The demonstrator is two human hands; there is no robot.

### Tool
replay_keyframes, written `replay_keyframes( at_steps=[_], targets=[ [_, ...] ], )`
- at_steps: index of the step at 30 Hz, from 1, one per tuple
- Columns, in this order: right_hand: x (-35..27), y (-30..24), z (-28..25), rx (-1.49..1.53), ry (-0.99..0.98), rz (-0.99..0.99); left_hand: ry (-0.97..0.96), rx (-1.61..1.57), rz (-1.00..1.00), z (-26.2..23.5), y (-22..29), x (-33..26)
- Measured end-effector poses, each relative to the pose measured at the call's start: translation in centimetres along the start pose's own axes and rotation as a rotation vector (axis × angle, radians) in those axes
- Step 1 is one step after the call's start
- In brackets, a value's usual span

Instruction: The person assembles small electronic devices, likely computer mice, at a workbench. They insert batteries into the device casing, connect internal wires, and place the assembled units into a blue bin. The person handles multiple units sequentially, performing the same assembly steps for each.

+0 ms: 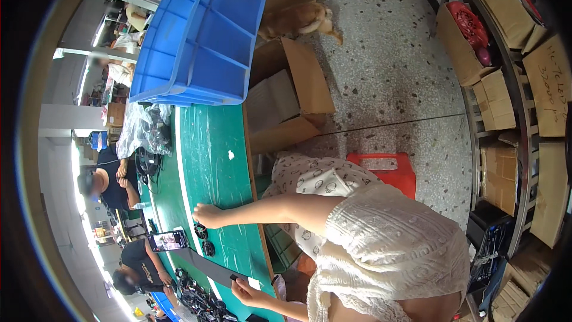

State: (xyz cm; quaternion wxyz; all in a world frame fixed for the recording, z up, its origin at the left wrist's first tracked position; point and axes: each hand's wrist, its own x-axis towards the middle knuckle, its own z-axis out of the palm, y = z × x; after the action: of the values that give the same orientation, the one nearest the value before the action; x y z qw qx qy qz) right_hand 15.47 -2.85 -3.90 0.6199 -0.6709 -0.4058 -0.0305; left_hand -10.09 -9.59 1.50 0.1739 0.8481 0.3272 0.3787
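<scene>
My right hand (210, 216) reaches over the green tabletop (215, 170), its fingers closed; what they hold, if anything, is too small to make out. Right beside its fingers lie small black coiled cables (206, 245). Lower in the picture, my left hand (249, 293) pinches a small black piece (236, 279), whose kind I cannot tell. That piece is close to the end of a long dark grey strip (208, 267). At the strip's other end a phone (167, 240) stands with its screen lit.
A big blue plastic bin (205, 30) rests on the table, beside a clear bag (149, 134) of dark items. A pile of black cables (199, 298) lies at the lower left. An open cardboard box (307, 77), a red stool (390, 173) and a dog (298, 21) are on the floor. Co-workers (140, 265) sit opposite.
</scene>
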Motion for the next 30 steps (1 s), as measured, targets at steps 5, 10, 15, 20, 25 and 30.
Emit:
replay_keyframes(
  at_steps=[5,10,15,20,25,30],
  targets=[
    [0.3,0.6,-0.8,-0.069,-0.001,-0.017,-0.036,-0.026,0.014,1.9,1.4,1.2],
    [-0.3,0.2,-0.1,-0.086,-0.026,-0.051,-0.104,-0.033,-0.002,2.4,1.7,0.9],
    [0.1,0.5,0.1,-0.126,-0.035,-0.029,-0.121,-0.031,0.065,2.3,1.7,0.1],
    [0.7,0.6,0.9,-0.14,-0.031,-0.031,-0.162,0.008,0.11,0.6,1.9,-1.6],
    [0.9,1.2,1.3,-0.184,-0.071,-0.025,-0.199,0.082,0.043,0.2,5.5,-4.4],
    [0.8,1.2,1.0,-0.121,-0.027,-0.003,-0.272,0.084,0.136,0.5,2.5,-3.6]
  ],
)
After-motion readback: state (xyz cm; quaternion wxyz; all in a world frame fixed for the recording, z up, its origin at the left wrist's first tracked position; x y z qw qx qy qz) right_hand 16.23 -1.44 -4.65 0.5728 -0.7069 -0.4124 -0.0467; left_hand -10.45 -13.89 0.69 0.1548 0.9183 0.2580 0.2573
